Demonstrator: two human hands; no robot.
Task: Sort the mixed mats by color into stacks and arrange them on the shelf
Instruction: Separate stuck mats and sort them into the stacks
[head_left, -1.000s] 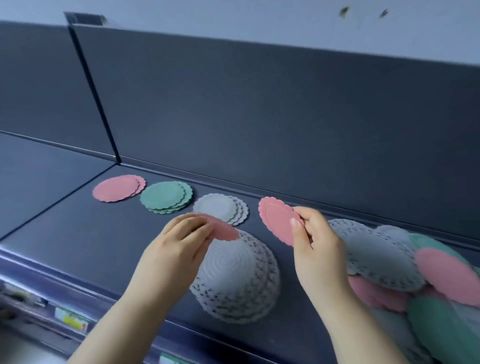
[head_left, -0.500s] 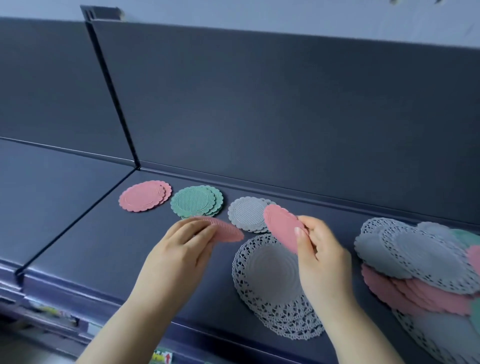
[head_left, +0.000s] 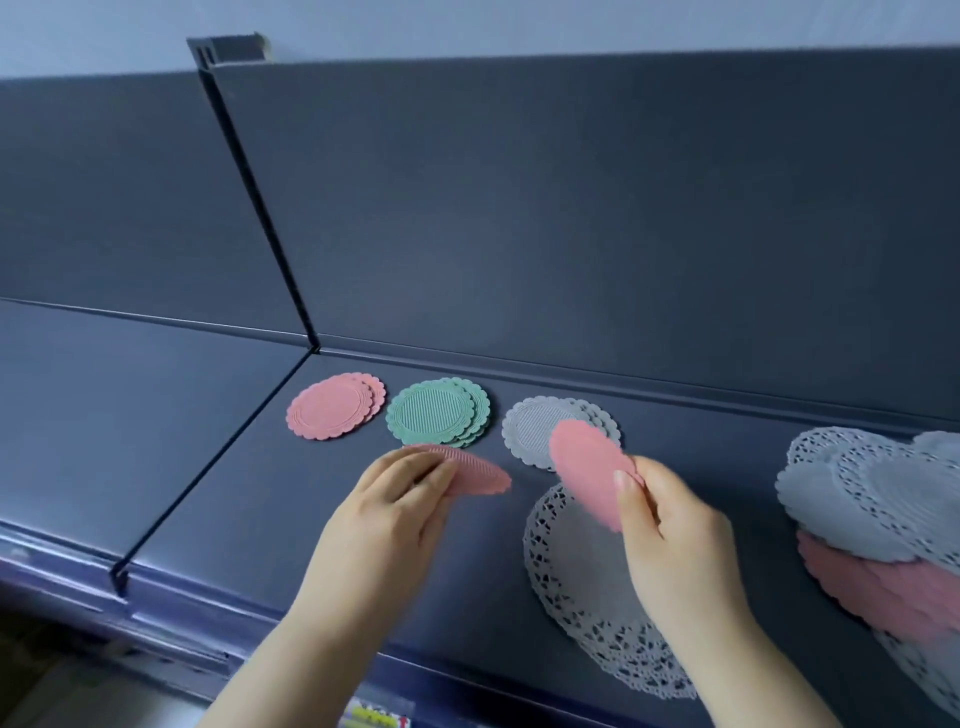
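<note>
Through the head camera, we look down on a dark blue shelf (head_left: 218, 499) with a tall back panel (head_left: 571, 208) behind it. Three small sorted stacks lie along the back: a pink stack (head_left: 332, 408) on the left, a green stack (head_left: 436, 413) just beside it, and a grey stack (head_left: 535, 423) further right. The mats in each are slightly fanned, not squared up. Nearer to us a stack of large lace mats (head_left: 582, 582) lies flat. At the far right a mixed pile (head_left: 883, 509) of grey and pink mats overlaps loosely.

Our left hand (head_left: 395, 499) is over the shelf in front of the green stack. Its fingers are curled over a small pink mat, the left pink mat (head_left: 480, 470), held almost flat. We cannot see the thumb. Our right hand (head_left: 670, 525) pinches the right pink mat (head_left: 587, 478) between thumb and fingers. It is tilted up on edge, in front of the grey stack and above the lace mats.

We judge that both held mats belong on the pink stack. The right hand would have to cross the grey and green stacks to get there, and a low edge or a sleeve could drag their top mats askew. The mats look thin and bendy, so a light pinch could let one slip onto the wrong colour. A careless drop would also fan the pink stack further.
</note>
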